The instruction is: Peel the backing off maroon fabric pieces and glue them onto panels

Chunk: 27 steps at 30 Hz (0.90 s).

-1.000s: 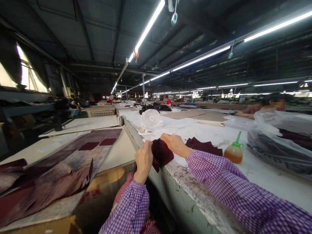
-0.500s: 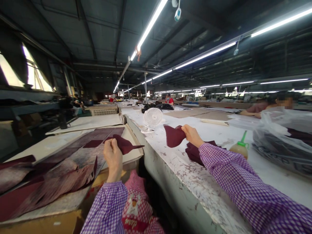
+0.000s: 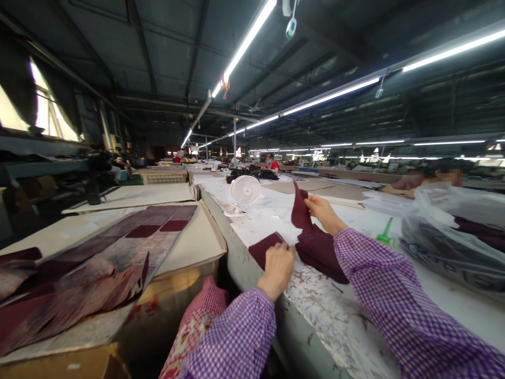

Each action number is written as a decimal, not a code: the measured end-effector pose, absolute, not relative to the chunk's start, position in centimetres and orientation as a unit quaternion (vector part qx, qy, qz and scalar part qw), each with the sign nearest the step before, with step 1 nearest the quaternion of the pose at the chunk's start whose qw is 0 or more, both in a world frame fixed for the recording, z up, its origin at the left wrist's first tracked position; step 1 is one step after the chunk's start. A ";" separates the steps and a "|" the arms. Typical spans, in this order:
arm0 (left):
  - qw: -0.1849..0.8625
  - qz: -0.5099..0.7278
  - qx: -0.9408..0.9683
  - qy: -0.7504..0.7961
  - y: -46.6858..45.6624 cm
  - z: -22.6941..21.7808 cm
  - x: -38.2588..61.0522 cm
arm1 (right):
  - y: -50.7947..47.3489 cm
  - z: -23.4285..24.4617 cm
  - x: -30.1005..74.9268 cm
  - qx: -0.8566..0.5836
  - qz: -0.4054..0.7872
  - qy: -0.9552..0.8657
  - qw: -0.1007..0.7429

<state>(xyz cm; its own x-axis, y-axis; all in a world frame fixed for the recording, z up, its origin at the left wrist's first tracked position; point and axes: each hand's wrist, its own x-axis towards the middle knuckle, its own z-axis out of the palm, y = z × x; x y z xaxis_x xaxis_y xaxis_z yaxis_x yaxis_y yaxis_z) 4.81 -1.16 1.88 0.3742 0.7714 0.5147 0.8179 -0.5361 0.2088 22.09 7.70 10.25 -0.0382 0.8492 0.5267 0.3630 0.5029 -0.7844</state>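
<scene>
Right hand (image 3: pixel 323 211) pinches a thin, limp, dark maroon piece of sheet material (image 3: pixel 300 213), which stands upright and curves to a narrow tip. Left hand (image 3: pixel 278 267) is curled, knuckles up, against a flat, angular maroon piece (image 3: pixel 265 249) at the tabletop's near edge; whether its fingers grip the piece, I cannot tell.

Between the hands and the right forearm lies a loose pile of matte maroon pieces (image 3: pixel 321 255) with uneven edges. Beneath it, the tabletop (image 3: pixel 315 300) has a white, wrinkled covering strewn with dark scraps. Beyond the left hand stands a round white plastic fan (image 3: pixel 245 190) with a spiral grille. Farther right are a tapered green plastic nozzle (image 3: pixel 385 231) and a crumpled, translucent plastic bag (image 3: pixel 428 210) with dark contents. Mottled maroon sheets (image 3: pixel 106 279), layered and ragged-edged, spread across a pale surface at left.
</scene>
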 end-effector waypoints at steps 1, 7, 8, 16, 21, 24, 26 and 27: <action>0.034 -0.276 -0.836 -0.473 -1.6 1.5 5.5 | 7.7 10.3 22.4 -0.444 0.235 -0.680 0.534; 0.011 -0.252 -0.837 -0.485 -3.1 0.6 4.8 | 7.5 10.2 23.6 -0.464 0.248 -0.682 0.508; 0.004 -0.249 -0.834 -0.492 -3.1 0.7 4.6 | 7.3 10.2 23.6 -0.469 0.239 -0.687 0.501; -0.093 -0.302 -0.799 -0.512 0.0 1.5 5.3 | 4.8 11.4 22.1 -0.509 0.103 -0.753 0.403; -0.193 -0.401 -0.748 -0.492 1.6 1.7 4.4 | 1.7 12.2 21.4 -0.545 0.051 -0.776 0.313; -0.331 -0.480 -0.690 -0.428 0.9 2.3 3.4 | -0.1 12.2 21.3 -0.559 0.070 -0.783 0.264; -0.484 -0.519 -0.613 -0.348 -0.1 3.2 2.6 | -1.2 12.1 21.1 -0.566 0.089 -0.782 0.243; -0.541 -0.523 -0.579 -0.314 -0.8 3.8 2.2 | -1.8 12.1 21.0 -0.570 0.101 -0.781 0.237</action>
<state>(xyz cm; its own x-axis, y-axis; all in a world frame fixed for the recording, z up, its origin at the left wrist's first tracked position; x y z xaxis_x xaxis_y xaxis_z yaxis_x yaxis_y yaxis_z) 2.21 -0.80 3.81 0.2564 0.9291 0.2666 -0.2026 -0.2180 0.9547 21.01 -1.77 12.11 -0.2388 0.9371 0.2545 0.8418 0.3305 -0.4269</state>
